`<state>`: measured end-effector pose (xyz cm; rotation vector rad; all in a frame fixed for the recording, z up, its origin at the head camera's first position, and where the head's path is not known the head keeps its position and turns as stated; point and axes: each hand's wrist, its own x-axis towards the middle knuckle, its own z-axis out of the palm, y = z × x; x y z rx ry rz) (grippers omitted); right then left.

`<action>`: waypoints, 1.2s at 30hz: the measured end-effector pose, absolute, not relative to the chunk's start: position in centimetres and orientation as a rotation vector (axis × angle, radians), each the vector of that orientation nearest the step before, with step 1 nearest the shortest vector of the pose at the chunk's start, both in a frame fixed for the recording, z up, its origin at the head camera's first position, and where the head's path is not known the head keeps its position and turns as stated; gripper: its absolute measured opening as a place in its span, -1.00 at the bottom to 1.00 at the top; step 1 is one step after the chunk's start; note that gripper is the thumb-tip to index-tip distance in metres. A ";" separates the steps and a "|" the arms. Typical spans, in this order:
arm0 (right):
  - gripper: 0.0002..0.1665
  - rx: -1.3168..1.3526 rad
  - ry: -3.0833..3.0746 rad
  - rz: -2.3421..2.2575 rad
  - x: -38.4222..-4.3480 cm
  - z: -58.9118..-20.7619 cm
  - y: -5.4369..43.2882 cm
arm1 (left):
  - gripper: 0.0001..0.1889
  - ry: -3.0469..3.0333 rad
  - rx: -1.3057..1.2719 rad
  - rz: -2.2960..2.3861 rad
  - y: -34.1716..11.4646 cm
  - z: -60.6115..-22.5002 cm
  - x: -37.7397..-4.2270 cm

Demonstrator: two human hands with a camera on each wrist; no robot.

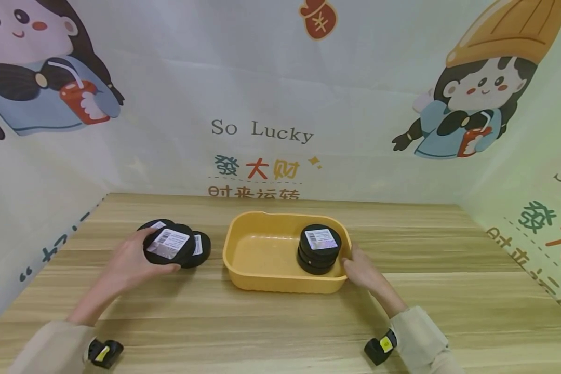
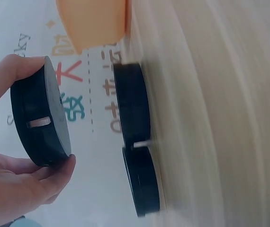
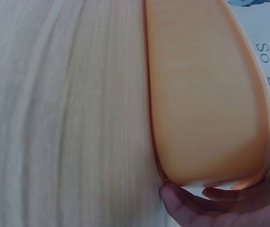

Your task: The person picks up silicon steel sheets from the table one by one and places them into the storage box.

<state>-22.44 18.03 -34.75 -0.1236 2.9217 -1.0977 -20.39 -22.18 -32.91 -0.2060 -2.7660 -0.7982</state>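
My left hand (image 1: 131, 259) grips a flat, round black case (image 1: 169, 244) by its edge, its white label facing up. In the left wrist view, the held case (image 2: 35, 118) has a small pale slot in its side and hangs apart from two similar black cases (image 2: 132, 106) on the table. My right hand (image 1: 362, 267) holds the right end of a yellow plastic tub (image 1: 262, 283), thumb side at the rim and fingers curled under the end wall. Inside the tub's right side stands a stack of black cases (image 1: 319, 244), the top one labelled.
The wooden table (image 1: 243, 332) reaches back to a printed cloth (image 1: 177, 104) with cartoon figures and lettering, which also closes in both sides. The tub's left part shows its bare floor.
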 end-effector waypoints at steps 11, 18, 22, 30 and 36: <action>-0.50 -0.107 2.915 -1.107 -22.5 -34.9 18.1 | -0.12 -2.741 -0.308 -0.859 -18.6 -32.4 -20.7; -0.50 -0.093 2.923 -1.080 -22.3 -34.8 18.2 | -0.18 -2.681 -0.389 -0.892 -16.3 -32.0 -21.5; -0.49 -0.082 2.911 -1.101 -22.3 -34.8 18.2 | -0.18 -2.676 -0.418 -0.929 -14.9 -32.0 -21.9; -0.50 -0.089 2.920 -1.086 -22.4 -34.8 18.1 | -0.19 -2.693 -0.428 -1.004 -12.6 -32.2 -22.8; -0.47 -0.110 2.947 -1.075 -22.5 -34.9 18.0 | -0.11 -2.749 -0.454 -1.006 -11.1 -32.2 -23.5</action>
